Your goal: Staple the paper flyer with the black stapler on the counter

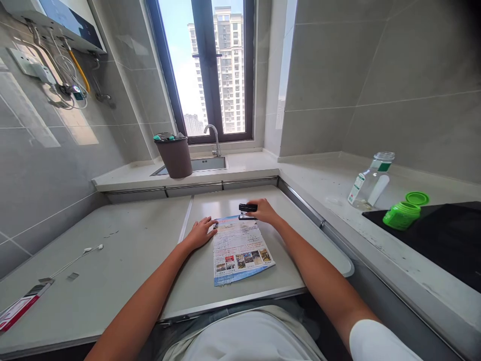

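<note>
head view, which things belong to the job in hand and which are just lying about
In use:
black stapler, in the right hand
printed paper, left hand at its edge

Lying about:
brown bin
clear bottle
green container
white cord
red-and-white packet

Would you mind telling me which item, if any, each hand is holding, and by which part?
The right hand holds the black stapler by its right-hand end. The left hand touches the paper near its far left corner, apparently without gripping.

Shows black on the stapler (247,207), with blue bands, red lines and multicoloured pictures on the white sheet (240,240). Runs bright green over the bottle (401,215), dark brown over the bin (174,158).
</note>
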